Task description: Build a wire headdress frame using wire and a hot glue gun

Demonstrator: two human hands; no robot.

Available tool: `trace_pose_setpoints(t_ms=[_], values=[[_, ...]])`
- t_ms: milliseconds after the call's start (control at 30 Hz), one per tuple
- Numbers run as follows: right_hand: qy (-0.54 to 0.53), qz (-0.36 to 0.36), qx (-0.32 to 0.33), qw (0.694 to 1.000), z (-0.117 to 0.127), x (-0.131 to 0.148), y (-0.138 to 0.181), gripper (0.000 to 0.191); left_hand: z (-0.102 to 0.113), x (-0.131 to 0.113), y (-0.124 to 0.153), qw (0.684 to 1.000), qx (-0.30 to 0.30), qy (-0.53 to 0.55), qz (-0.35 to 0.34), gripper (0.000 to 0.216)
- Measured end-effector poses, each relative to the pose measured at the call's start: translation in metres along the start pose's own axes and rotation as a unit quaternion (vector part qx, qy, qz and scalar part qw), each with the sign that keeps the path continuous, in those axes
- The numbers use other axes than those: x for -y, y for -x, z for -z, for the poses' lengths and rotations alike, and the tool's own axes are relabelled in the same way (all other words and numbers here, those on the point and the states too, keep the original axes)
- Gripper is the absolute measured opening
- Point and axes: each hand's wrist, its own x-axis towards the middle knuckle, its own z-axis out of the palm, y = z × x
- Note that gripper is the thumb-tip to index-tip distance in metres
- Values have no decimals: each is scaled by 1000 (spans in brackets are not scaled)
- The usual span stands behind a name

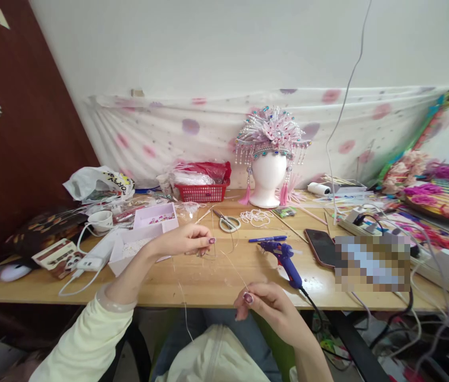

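Observation:
Above the front half of the wooden table, my left hand (186, 240) pinches a thin, pale thread between thumb and fingertips. Lower down and nearer to me, my right hand (266, 306) is closed in a pinch on the same kind of thin thread (235, 269), which runs up and left toward my left hand. Whether it is one continuous piece I cannot tell. Another loose strand (185, 307) hangs over the table edge toward my lap. Just beyond my left hand lie scissors (230, 224). A white box of small beads (133, 248) stands left of that hand.
A blue glue gun (285, 260), a blue pen (267, 239) and a phone (319, 246) lie to the right. A white foam head (267, 178) wears a beaded pink headdress (274, 130) at the back, near a red basket (202, 192). Power strips and cables crowd both sides.

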Motion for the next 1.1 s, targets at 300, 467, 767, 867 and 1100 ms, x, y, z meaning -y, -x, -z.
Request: trace_pose_setpoints(t_ms=[300,467,767,867,1100], values=[[-74,-61,83,992,-1,-4,-1,36,-9,-10,4,996,14,-89,-28,26],[-146,-92,101,980,-10,6,-18,40,-15,-16,3,995,17,-96,-29,28],[-163,-78,56,982,-22,5,-29,35,-24,-23,-3,992,-28,-119,-34,36],[-167,-75,41,982,-23,4,-26,33,-23,-27,-4,990,-35,-130,-48,34],[-163,-60,27,984,-23,5,-23,32,-28,-30,-3,985,-76,-149,-51,34]])
